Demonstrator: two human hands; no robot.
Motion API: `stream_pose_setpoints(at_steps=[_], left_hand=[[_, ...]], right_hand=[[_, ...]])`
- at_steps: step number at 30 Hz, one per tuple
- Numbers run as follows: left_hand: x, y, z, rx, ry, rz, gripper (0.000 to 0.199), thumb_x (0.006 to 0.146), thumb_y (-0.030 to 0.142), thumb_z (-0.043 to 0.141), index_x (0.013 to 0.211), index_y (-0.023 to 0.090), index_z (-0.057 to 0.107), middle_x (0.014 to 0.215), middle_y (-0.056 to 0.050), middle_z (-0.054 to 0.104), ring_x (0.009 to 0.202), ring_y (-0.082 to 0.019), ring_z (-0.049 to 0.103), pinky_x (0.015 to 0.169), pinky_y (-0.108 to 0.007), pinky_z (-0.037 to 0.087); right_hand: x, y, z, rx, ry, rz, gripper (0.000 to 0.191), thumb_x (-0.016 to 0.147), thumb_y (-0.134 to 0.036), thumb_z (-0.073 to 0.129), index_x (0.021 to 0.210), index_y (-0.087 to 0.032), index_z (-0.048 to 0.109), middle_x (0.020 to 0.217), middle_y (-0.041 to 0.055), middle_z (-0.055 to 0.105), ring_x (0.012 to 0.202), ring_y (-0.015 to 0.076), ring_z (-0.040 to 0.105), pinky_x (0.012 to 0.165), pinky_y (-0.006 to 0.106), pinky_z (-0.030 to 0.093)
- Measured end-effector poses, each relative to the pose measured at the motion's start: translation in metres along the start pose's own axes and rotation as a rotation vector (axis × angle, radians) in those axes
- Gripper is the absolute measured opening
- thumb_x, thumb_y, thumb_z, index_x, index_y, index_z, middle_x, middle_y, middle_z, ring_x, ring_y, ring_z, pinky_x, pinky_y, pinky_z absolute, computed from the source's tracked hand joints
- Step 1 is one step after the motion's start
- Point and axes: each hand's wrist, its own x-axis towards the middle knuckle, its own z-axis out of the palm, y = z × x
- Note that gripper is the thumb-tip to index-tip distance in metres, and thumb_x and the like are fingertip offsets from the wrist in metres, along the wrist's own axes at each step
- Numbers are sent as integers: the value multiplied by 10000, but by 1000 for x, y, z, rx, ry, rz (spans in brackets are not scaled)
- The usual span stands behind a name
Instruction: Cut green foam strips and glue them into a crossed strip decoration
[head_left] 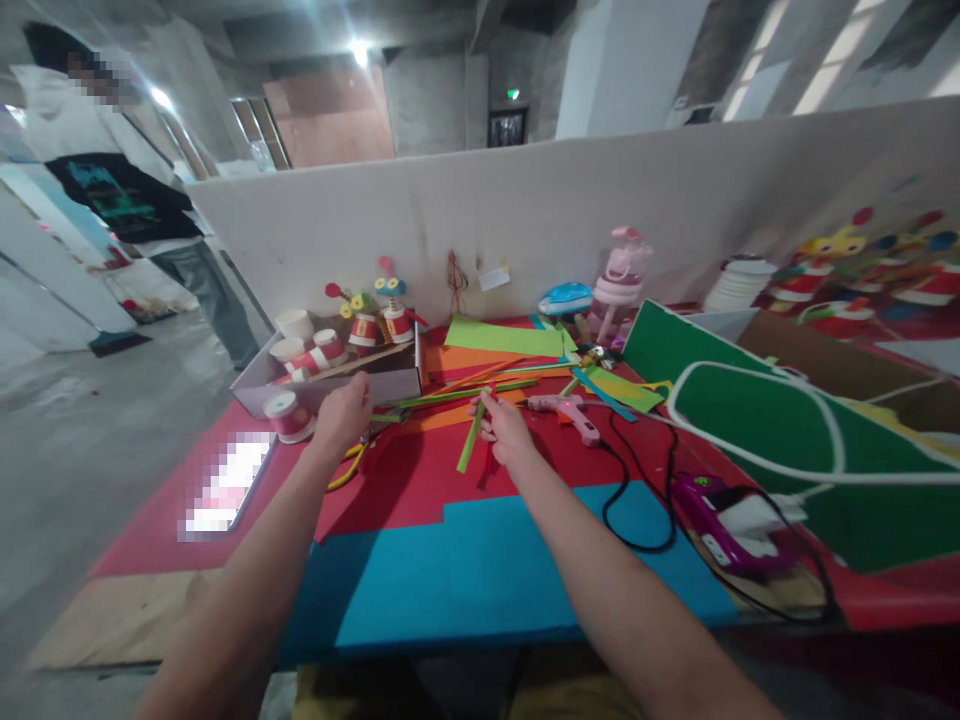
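My right hand [506, 428] pinches a short green paper strip [469, 447] over the red table covering; a bit of red shows by its fingertips. Curled fingers close my left hand [345, 412], and what they may hold is hidden. Just below it lies a yellow-handled cutting tool [348, 472], partly covered by the hand. To the right of my right hand rests a pink glue gun [570, 414], nozzle toward the hand. Green and orange paper strips [495, 388] lie beyond both hands.
At the left are a phone [229, 485], a white-and-red paper cup [289, 415] and a box [259, 385] of cups and cup figures. On the right stand a green board [720, 400] and a purple power strip [731, 530] with black cable. A person [120, 170] stands beyond.
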Motion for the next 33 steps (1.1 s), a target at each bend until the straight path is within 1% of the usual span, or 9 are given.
stream_pose_setpoints(at_steps=[2, 5, 10, 13, 17, 21, 25, 29, 33], left_hand=[[4, 18, 2, -126, -26, 110, 230, 854, 216, 416, 990, 184, 599, 861, -90, 666, 824, -217, 612, 726, -285, 416], [12, 48, 17, -252, -108, 245, 169, 811, 173, 477, 830, 186, 644, 905, -100, 659, 870, -213, 599, 762, -280, 412], [14, 85, 47, -313, -94, 170, 159, 769, 87, 524, 647, 146, 608, 734, -132, 602, 797, -256, 610, 718, -321, 408], [7, 92, 49, -288, -88, 180, 200, 789, 60, 476, 660, 143, 604, 783, -141, 604, 771, -249, 613, 692, -319, 406], [-2, 69, 31, -90, -121, 227, 227, 835, 110, 427, 878, 159, 645, 894, -137, 646, 786, -236, 614, 696, -303, 419], [-1, 10, 13, -27, -102, 139, 283, 825, 128, 423, 991, 168, 648, 863, -135, 678, 821, -252, 628, 724, -304, 437], [2, -37, 14, 70, -157, 107, 299, 787, 120, 440, 945, 167, 688, 946, -153, 697, 900, -267, 641, 773, -307, 454], [4, -44, 28, 106, -210, 97, 260, 785, 146, 470, 906, 149, 700, 926, -163, 697, 875, -258, 648, 777, -310, 469], [8, -42, 33, 62, -153, 5, 257, 806, 151, 452, 882, 129, 697, 881, -174, 693, 862, -258, 648, 754, -317, 477]], right_hand=[[0, 0, 1, 1, 0, 0, 303, 756, -459, 650, 711, -175, 555, 568, -8, 591, 341, 23, 246, 313, 173, 153], [0, 0, 1, -18, 9, -1, 315, 748, -471, 657, 704, -179, 547, 556, -13, 584, 337, 22, 241, 311, 173, 151], [-1, 2, 2, -40, -5, -1, 346, 741, -500, 663, 700, -180, 538, 576, -6, 595, 336, 22, 256, 316, 173, 156], [-2, 2, 3, -39, -6, 19, 340, 743, -489, 666, 705, -173, 545, 573, -6, 595, 337, 20, 257, 317, 170, 154], [-2, 2, 3, -30, -9, 24, 314, 748, -464, 662, 711, -171, 558, 576, -9, 593, 339, 19, 244, 316, 169, 157], [-3, 2, 3, -29, -37, 14, 307, 759, -465, 645, 718, -173, 558, 603, 6, 612, 347, 23, 257, 315, 170, 166], [-4, 2, 3, -32, -68, 8, 318, 757, -476, 647, 723, -174, 554, 619, 4, 609, 351, 24, 256, 313, 169, 170], [-4, 2, 2, -36, -67, 26, 309, 763, -459, 652, 712, -173, 550, 592, -11, 588, 349, 22, 255, 314, 164, 165], [-3, 2, 1, -21, -50, 34, 271, 788, -415, 633, 706, -169, 553, 608, -7, 593, 352, 23, 259, 318, 168, 158]])
